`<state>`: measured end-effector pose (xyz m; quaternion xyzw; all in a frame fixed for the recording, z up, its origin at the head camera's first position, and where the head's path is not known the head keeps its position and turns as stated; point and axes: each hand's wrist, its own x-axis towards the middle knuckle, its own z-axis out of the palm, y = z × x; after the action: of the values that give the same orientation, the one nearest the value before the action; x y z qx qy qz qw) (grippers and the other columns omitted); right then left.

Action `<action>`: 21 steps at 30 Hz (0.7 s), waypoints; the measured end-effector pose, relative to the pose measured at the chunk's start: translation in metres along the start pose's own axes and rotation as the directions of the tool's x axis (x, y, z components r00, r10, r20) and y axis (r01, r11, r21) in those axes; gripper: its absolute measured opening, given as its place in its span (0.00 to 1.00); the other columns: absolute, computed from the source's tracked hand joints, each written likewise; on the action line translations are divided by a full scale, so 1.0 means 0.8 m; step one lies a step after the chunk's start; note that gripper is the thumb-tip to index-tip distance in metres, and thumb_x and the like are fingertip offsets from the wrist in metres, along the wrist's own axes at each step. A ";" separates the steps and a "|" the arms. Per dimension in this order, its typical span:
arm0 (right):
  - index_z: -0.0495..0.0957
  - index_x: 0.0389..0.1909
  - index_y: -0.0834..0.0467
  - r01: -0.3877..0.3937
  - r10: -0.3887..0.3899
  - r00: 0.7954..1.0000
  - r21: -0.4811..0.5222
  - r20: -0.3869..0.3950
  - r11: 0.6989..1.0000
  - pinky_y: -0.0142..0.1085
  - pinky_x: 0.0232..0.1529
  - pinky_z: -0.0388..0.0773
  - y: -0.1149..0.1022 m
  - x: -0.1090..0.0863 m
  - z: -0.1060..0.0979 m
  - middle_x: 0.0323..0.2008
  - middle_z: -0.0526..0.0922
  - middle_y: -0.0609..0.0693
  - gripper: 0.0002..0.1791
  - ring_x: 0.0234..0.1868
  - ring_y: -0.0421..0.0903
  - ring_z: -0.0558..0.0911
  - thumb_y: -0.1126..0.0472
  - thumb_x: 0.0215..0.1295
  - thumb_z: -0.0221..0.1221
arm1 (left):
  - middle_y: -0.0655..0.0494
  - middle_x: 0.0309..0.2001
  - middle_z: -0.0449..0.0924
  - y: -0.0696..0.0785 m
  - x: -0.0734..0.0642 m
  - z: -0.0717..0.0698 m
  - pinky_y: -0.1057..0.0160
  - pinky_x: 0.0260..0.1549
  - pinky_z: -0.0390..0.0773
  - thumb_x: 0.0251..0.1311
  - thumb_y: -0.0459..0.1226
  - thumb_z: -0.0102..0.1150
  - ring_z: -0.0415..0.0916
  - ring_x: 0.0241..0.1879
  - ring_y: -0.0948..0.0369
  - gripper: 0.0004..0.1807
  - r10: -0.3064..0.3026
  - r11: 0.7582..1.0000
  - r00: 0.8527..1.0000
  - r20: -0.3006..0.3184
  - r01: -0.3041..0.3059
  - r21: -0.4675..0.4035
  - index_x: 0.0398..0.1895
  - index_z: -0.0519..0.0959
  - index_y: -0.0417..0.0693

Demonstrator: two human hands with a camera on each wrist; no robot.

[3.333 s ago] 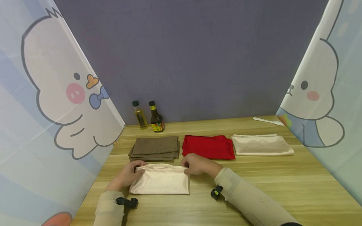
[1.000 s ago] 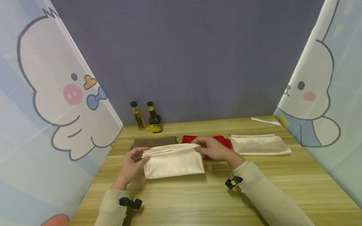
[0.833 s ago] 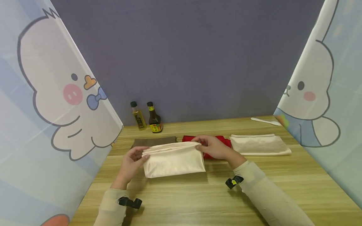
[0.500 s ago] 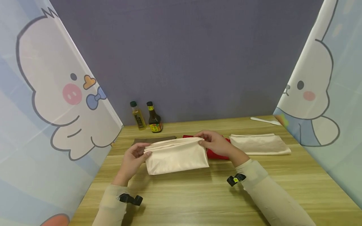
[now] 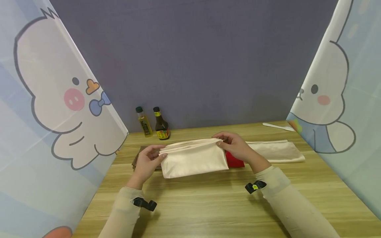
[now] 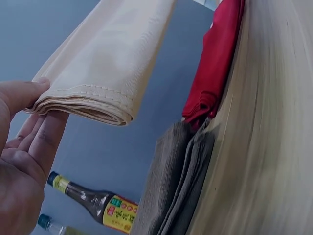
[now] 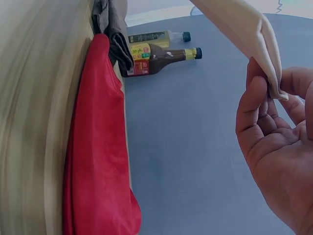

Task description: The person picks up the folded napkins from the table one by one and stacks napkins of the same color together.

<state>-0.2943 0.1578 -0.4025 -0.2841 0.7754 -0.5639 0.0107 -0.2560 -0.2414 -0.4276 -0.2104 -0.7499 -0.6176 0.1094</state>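
Observation:
A folded cream cloth hangs between my two hands, raised off the table. My left hand pinches its upper left corner, thumb in front and fingers behind; the left wrist view shows its stacked layers and stitched hem. At the upper right corner, my right hand pinches the cloth between thumb and fingers. Behind and below the held cloth lie a folded red cloth, mostly hidden in the head view, and a folded grey-brown cloth, partly covered by the left hand.
Another folded cream cloth lies on the wooden table at the right. A bottle of yellow oil and a dark sauce bottle stand at the back left. A white plastic utensil lies at the back right.
Both hands have lifted the cream cloth from the table and carried it up, forward and to the right. It now overlaps the red and grey-brown cloths in the head view.

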 end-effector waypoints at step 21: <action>0.81 0.62 0.59 -0.011 0.008 0.997 -0.040 -0.080 0.999 0.37 0.27 0.75 -0.001 -0.014 -0.062 0.41 0.80 0.57 0.17 0.27 0.52 0.75 0.61 0.77 0.61 | 0.44 0.66 0.76 0.003 0.039 0.046 0.63 0.42 0.85 0.69 0.32 0.68 0.85 0.50 0.57 0.19 0.016 0.999 0.997 0.074 -0.012 -0.047 0.61 0.81 0.42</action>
<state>-0.3010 0.2059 -0.3874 -0.2580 0.7878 -0.5588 -0.0233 -0.2788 -0.1993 -0.4199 -0.2411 -0.7375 -0.6256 0.0808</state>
